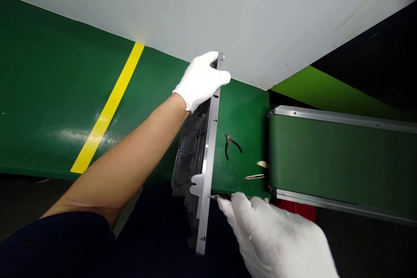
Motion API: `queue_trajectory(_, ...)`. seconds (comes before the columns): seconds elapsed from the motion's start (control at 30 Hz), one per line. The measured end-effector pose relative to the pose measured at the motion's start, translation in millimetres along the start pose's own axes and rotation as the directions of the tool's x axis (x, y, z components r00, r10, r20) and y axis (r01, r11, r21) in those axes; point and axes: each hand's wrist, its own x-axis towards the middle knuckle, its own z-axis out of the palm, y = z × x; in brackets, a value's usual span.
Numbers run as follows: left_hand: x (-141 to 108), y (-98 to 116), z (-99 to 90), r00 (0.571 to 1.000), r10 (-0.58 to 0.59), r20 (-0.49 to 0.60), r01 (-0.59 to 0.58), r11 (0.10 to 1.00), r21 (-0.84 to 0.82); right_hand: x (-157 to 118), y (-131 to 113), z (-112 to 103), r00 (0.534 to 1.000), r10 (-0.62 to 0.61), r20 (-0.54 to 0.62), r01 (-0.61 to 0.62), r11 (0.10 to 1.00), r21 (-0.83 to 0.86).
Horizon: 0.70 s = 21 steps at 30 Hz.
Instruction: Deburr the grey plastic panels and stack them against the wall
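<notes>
A grey plastic panel (209, 147) with a ribbed, moulded inner side stands on edge in the middle of the view. My left hand (202, 79), in a white glove, grips its far end, thumb over the narrow edge. Near the panel's lower part is my right hand (270, 230), also gloved and closed round a small tool with a thin pointed tip (213, 197). That tip touches or nearly touches the panel's edge; the rest of the tool is mostly hidden by the fingers.
Pliers (228, 139) with black and red handles lie on the green table (247, 108), with tweezers (254, 177) nearer its right edge. A conveyor belt (342, 156) extends to the right. Yellow tape (109, 110) crosses the table at left; a pale wall (208, 4) stands behind.
</notes>
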Motion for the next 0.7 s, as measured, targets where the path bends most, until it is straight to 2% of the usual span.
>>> queue_trajectory(0.2,2.8,-5.7,-0.6,0.999,0.049,-0.02,-0.049,0.999,-0.009,-1.0,-3.1,8.3,0.997,0.049,-0.066,-0.049,0.999,0.002)
queue_trajectory(0.47,4.6,-11.0,-1.0,0.998,0.064,-0.028,-0.066,0.996,-0.06,-0.3,-3.3,-2.1,1.0,-0.013,-0.003,0.013,0.999,0.031)
queue_trajectory(0.6,4.4,-10.3,-0.5,0.998,0.048,-0.033,-0.05,0.997,-0.059,-1.3,-5.2,5.5,0.999,0.044,-0.011,-0.044,0.997,0.058)
queue_trajectory(0.7,2.8,-5.2,-0.7,1.0,-0.016,-0.004,0.016,0.999,-0.038,-2.0,-6.7,16.9,0.987,0.121,-0.108,-0.112,0.99,0.089)
